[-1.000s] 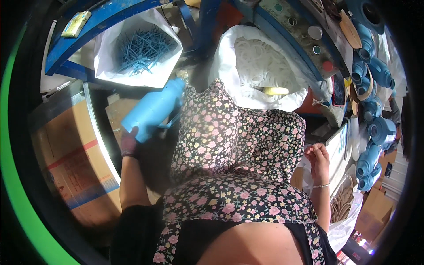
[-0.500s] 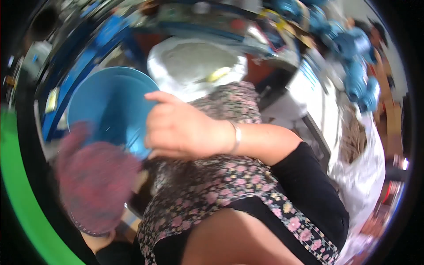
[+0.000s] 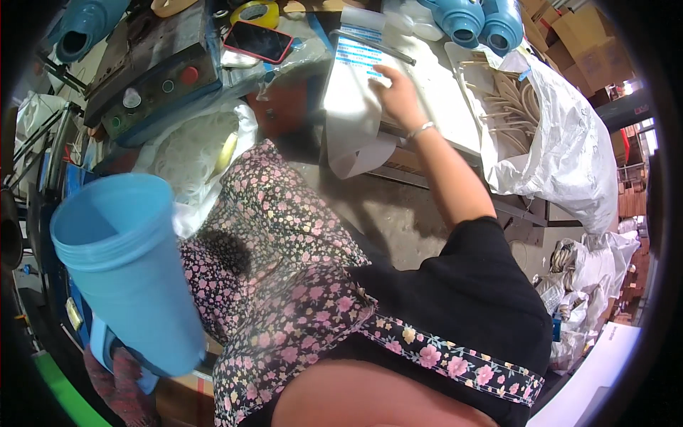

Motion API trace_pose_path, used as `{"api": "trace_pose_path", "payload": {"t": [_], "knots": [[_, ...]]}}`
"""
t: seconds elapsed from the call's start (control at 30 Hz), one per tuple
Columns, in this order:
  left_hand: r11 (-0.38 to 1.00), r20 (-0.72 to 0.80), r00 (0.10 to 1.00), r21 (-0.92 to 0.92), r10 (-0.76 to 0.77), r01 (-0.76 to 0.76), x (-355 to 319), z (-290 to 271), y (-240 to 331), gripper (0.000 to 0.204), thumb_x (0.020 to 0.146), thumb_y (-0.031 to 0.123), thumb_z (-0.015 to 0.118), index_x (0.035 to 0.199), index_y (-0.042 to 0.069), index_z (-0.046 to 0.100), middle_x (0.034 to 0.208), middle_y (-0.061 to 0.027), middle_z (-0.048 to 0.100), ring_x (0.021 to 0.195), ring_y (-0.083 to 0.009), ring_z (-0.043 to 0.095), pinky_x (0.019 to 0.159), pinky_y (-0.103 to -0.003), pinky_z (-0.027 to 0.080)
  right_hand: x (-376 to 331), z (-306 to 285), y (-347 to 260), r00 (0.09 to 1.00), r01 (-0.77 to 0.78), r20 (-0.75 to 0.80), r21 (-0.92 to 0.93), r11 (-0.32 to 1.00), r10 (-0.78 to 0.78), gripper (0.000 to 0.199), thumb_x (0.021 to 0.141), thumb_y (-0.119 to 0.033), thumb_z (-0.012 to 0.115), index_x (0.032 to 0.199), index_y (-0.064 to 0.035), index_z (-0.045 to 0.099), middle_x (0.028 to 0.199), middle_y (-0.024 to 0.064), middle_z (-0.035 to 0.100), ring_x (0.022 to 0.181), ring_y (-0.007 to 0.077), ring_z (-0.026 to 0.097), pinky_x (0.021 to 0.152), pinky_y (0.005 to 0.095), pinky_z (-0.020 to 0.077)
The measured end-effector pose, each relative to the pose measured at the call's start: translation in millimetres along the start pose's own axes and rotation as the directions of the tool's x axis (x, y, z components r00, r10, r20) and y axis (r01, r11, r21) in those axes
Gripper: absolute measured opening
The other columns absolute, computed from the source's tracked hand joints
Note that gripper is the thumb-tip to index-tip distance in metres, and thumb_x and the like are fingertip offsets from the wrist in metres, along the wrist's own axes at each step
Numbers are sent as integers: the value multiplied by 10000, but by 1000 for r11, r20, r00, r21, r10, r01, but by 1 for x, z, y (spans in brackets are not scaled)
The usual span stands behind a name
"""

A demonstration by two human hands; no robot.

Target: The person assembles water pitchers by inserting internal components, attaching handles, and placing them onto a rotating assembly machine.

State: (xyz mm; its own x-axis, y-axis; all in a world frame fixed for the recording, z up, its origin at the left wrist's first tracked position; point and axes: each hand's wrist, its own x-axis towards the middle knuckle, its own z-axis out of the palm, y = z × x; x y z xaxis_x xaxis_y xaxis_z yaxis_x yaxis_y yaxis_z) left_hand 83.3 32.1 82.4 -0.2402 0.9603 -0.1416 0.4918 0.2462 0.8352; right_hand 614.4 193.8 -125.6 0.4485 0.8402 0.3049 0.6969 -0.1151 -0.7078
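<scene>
My left hand (image 3: 122, 388), in a dark red knitted glove, is closed at the handle of a blue plastic jug (image 3: 153, 299). The jug stands nearly upright at the left, its wide mouth tilted up and away; its body partly hides the glove. Bare, with a bracelet at the wrist, my right hand (image 3: 400, 96) reaches to the far right. Its index finger and thumb are stretched apart by the edge of a strip of blue-and-white labels (image 3: 359, 53). I see nothing held in it. A thin metal rod (image 3: 370, 46) lies across the strip.
A machine box with a red button (image 3: 188, 75) stands at the far left. Beside it are a phone (image 3: 257, 41) and yellow tape (image 3: 255, 13). An open bag of clear rings (image 3: 188, 153) sits before it. At right, a white sack (image 3: 569, 156) holds beige handle-shaped parts (image 3: 509, 107).
My right hand has left the jug's rim and moved far right to the label strip. The jug has shifted left and nearer, with my gloved hand now low at its handle.
</scene>
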Motion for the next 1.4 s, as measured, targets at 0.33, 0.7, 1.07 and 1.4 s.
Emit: {"api": "trace_pose_path", "payload": {"t": [0.33, 0.7, 1.07, 1.4], "knots": [[888, 410, 873, -251, -263, 385, -2, 35, -41, 420, 665, 38, 662, 1047, -52, 511, 693, -100, 581, 548, -200, 579, 532, -311, 484, 22, -8, 1, 988, 119, 126, -254, 960, -89, 234, 839, -190, 610, 934, 9, 689, 1013, 213, 653, 1000, 350, 599, 898, 394, 454], [973, 387, 919, -168, -81, 156, -7, 84, -25, 380, 828, 81, 643, 1171, -20, 515, 839, -85, 610, 673, -160, 583, 625, -290, 486, -109, 36, -224, 749, 27, 422, 752, 659, -511, 463, 870, -26, 604, 1305, -63, 451, 828, 19, 606, 748, 78, 566, 671, 223, 476], [950, 288, 907, -49, 308, -308, -9, 94, -65, 380, 898, 35, 565, 1260, -2, 455, 859, -60, 670, 650, -118, 560, 623, -274, 485, -157, 89, -292, 635, -90, 539, 763, 640, -553, 387, 852, -41, 659, 1150, -33, 412, 811, 10, 589, 718, 40, 534, 619, 182, 444], [989, 179, 972, -27, 150, -148, -14, 68, -44, 356, 765, 155, 728, 1087, 49, 617, 991, -184, 615, 857, -351, 619, 733, -409, 512, -96, 98, -243, 272, -522, 956, 242, 818, -109, 400, 873, -359, 645, 1027, -3, 545, 919, 72, 621, 753, 139, 620, 642, 275, 512]]}}
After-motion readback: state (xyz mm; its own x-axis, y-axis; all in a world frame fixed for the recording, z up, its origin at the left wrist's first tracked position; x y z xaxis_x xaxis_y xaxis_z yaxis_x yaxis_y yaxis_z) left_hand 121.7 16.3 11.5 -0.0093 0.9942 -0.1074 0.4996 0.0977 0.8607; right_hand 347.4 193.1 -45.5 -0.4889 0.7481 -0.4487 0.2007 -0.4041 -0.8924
